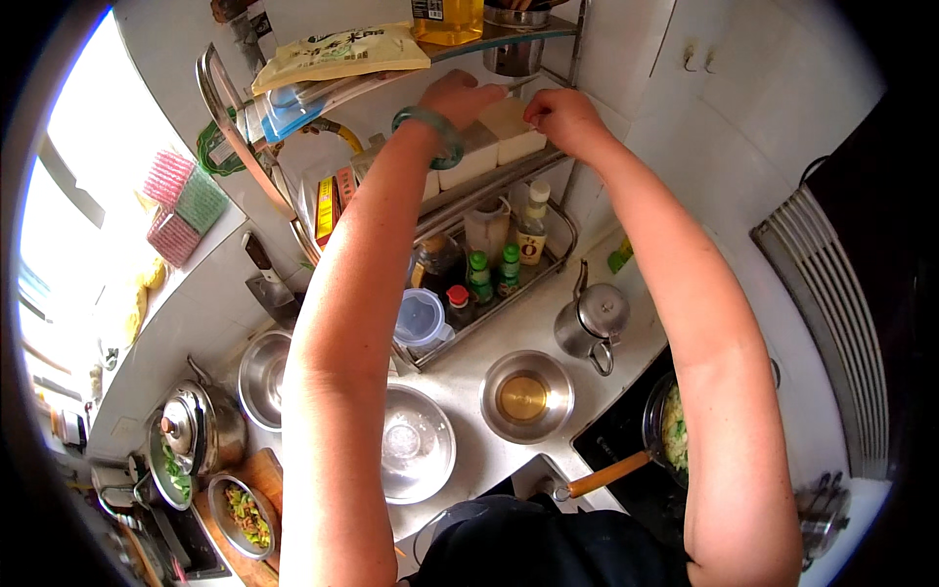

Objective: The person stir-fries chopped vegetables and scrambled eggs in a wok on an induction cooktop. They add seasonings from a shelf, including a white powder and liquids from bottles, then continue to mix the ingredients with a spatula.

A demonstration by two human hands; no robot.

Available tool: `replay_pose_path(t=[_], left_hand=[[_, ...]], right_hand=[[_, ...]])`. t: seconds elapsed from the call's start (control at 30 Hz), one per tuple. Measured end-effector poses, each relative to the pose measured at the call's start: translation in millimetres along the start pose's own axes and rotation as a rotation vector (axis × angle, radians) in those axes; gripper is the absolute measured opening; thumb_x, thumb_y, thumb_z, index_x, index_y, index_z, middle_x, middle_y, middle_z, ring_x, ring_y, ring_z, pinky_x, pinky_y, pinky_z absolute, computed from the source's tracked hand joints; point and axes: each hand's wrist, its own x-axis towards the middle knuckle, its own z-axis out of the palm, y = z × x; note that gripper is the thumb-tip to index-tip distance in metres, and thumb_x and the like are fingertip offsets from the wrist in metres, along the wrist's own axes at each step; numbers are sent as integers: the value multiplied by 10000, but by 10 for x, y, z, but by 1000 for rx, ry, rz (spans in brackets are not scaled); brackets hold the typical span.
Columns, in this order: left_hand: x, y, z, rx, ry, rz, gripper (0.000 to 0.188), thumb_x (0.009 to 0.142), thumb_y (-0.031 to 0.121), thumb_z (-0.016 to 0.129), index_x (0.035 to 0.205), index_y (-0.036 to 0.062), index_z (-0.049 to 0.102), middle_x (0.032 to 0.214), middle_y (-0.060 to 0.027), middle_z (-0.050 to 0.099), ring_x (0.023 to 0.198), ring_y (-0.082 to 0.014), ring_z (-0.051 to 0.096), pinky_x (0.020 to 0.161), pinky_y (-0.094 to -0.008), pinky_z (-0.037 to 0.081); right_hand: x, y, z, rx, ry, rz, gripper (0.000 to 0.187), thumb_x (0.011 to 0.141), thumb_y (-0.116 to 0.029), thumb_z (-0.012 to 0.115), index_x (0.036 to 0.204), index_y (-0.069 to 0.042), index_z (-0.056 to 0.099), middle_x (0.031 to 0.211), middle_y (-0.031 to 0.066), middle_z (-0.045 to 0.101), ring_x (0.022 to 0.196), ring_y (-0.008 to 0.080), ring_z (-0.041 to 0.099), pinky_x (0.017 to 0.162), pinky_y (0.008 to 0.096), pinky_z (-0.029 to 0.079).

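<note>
A: Eyes on the white containers (520, 147), side by side on the rack's middle shelf (489, 188), and both hands are right up there with them!

B: Right hand (567, 119): fingertips drawn together at the end container. Whether they pinch anything, I cannot tell.

A: And the left hand (462, 98)?

B: Above the containers, fingers stretched toward the right one. A grip or just a touch? Can't tell from here.

A: So where's the danger?

B: Front edge, I'd say! One careless tug and a container could tip over the rail. Straight below wait the green-capped bottles (479, 279), ready to be bowled over.

A: And that bangle (454, 145) on the left wrist?

B: It could snag a container or the shelf above if the arm comes back in a hurry. Just overhead, the pale packet (342, 56) lies near the upper shelf's edge; a bump from beneath might shift it.

A: Further out, on the counter?

B: The metal bowl (494, 396) with amber liquid sits uncovered; anything falling that far could splash it. And watch the pan (649, 421) under the right arm: its wooden handle (611, 474) points toward the body, so leaning in could knock it round.
</note>
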Motion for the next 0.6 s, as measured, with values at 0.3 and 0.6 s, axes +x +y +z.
replay_pose_path(t=[0.3, 0.6], left_hand=[[-69, 61, -63, 53, -53, 16, 813, 743, 589, 658, 1248, -34, 526, 1213, -173, 568, 1065, -264, 552, 896, -347, 438], [11, -30, -40, -12, -66, 18, 751, 761, 548, 659, 1219, -34, 536, 1205, -166, 568, 1055, -251, 549, 888, -347, 439]], right_hand=[[-108, -229, -108, 584, -117, 500, 118, 867, -32, 589, 968, -21, 651, 858, 49, 640, 737, 97, 572, 628, 219, 459], [-262, -94, 45, 968, 193, 621, 138, 839, -9, 586, 965, 33, 625, 787, 102, 626, 627, 137, 557, 522, 243, 415]])
